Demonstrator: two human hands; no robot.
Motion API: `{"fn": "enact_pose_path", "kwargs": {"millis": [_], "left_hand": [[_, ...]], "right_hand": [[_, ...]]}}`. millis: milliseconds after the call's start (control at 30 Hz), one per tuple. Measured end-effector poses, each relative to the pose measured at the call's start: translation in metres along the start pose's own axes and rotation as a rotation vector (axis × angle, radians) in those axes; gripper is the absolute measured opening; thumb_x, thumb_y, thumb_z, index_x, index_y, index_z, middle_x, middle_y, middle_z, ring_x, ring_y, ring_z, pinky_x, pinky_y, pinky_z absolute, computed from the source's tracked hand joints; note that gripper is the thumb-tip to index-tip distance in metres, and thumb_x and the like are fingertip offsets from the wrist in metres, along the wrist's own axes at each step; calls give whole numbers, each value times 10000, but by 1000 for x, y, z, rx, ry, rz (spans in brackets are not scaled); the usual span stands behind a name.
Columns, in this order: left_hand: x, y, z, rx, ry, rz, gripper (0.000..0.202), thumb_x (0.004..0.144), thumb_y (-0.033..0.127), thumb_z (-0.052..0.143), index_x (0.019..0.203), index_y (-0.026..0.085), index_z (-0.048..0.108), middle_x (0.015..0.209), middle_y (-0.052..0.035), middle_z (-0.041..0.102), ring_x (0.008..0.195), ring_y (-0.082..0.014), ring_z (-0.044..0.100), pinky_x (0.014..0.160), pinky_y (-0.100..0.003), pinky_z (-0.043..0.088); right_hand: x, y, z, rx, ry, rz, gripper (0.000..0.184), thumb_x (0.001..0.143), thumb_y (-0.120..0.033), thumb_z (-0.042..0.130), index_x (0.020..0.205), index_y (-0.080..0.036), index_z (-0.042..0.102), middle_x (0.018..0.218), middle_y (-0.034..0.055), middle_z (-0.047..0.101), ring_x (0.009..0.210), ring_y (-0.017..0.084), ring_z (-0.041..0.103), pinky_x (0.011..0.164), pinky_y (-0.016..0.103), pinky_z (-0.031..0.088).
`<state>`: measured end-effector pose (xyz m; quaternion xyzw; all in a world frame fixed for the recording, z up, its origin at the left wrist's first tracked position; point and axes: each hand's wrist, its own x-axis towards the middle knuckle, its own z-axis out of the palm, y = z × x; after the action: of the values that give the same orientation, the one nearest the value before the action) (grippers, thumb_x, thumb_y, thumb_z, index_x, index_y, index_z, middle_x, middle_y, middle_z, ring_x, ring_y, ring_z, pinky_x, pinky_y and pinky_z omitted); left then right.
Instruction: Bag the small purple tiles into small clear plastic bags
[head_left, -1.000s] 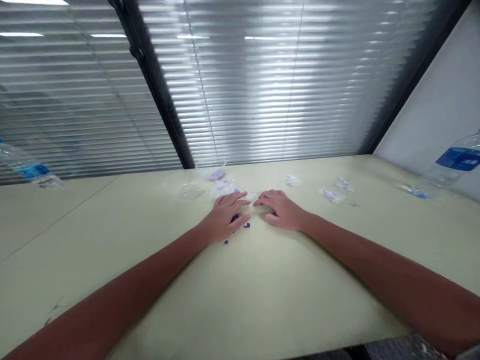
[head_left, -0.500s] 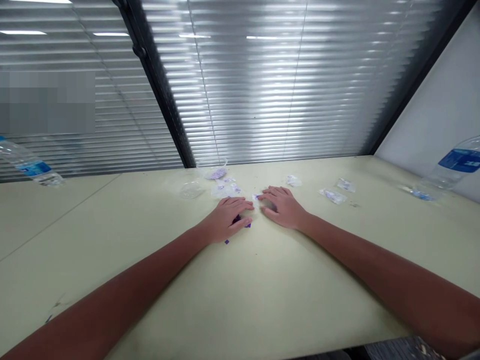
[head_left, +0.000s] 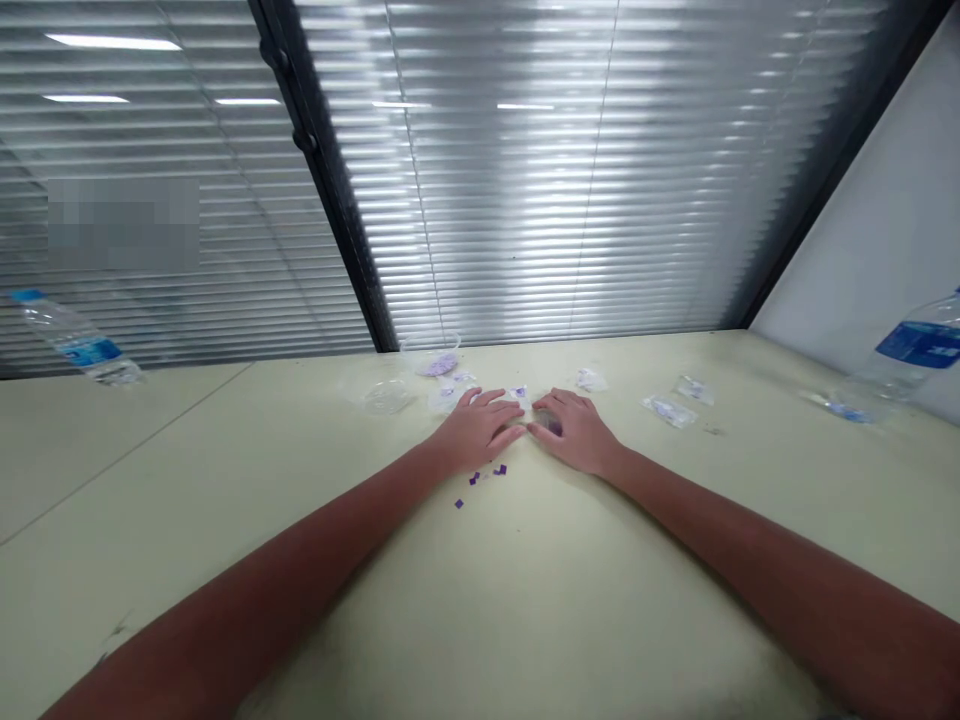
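Head view: the left hand (head_left: 476, 430) and the right hand (head_left: 574, 432) rest palm-down on a cream laminate table (head_left: 600, 570), fingers extended and fingertips almost meeting at the centre. Neither hand is clenched. A translucent piece (head_left: 550, 423) shows beneath the right hand's fingers; whether it is gripped cannot be determined. Several purple squares (head_left: 487, 473) lie loose just in front of the left hand, with one further toward the near side. A clear plastic bag (head_left: 446, 400) lies just beyond the left fingertips. A clear cup (head_left: 429, 352) with purple contents stands at the far edge, beside a clear round lid (head_left: 386, 397). To the right lie three small clear packets (head_left: 667, 410). Progress: the purple squares are out on the table, and the packets remain spread across it. Water bottles (head_left: 75, 338) stand at far left and far right.
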<state>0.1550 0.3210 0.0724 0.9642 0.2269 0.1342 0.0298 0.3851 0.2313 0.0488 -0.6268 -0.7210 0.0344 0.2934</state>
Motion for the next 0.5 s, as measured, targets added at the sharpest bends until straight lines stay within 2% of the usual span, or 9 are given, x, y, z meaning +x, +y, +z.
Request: {"fn": "enact_pose_path", "kwargs": {"millis": [67, 167, 267, 367, 433, 500], "left_hand": [[28, -12, 4, 70, -30, -40, 494, 1154, 535, 363, 1435, 292, 688, 1516, -35, 695, 1567, -295, 449, 1318, -537, 208], [69, -35, 7, 106, -34, -129, 526, 1148, 527, 339, 1239, 248, 776, 1364, -81, 778, 1527, -343, 484, 1293, -598, 223], [91, -52, 2, 120, -35, -200, 500, 1130, 506, 371, 1171, 229, 785, 1306, -105, 797, 1459, -363, 546, 1254, -630, 285], [78, -52, -15, 124, -7, -210, 468, 1122, 508, 399, 1219, 233, 766, 1364, -108, 770, 1465, -353, 547, 1253, -616, 303], [49, -39, -31, 131, 38, -182, 449, 1129, 503, 407, 1345, 251, 710, 1520, -90, 678, 1505, -315, 514, 1267, -554, 312], [9, -20, -45, 130, 68, -136, 430, 1135, 508, 415, 1400, 285, 671, 1583, -66, 624, 1508, -281, 510, 1274, -509, 322]], "right_hand": [[1, 1, 1, 2, 7, 17, 326, 1048, -465, 598, 1255, -232, 692, 1328, 112, 710, 1379, 309, 588, 1186, 491, 379], [1, 0, 1, 16, -4, 31, 291, 1049, -448, 598, 1225, -241, 704, 1306, 99, 709, 1370, 304, 589, 1190, 486, 375], [2, -4, 1, 21, 13, 37, 300, 1045, -475, 608, 1205, -246, 716, 1279, 92, 714, 1348, 293, 597, 1200, 474, 367], [2, -5, 2, 18, 33, 52, 300, 1039, -455, 605, 1210, -241, 725, 1270, 95, 723, 1344, 290, 598, 1208, 476, 364], [3, -1, 3, 17, 32, 40, 281, 1013, -370, 608, 1223, -226, 728, 1270, 100, 728, 1343, 288, 602, 1213, 486, 366], [5, 9, 5, 33, 5, -30, 289, 976, -269, 584, 1220, -210, 727, 1287, 110, 731, 1346, 282, 607, 1209, 492, 382]]}}
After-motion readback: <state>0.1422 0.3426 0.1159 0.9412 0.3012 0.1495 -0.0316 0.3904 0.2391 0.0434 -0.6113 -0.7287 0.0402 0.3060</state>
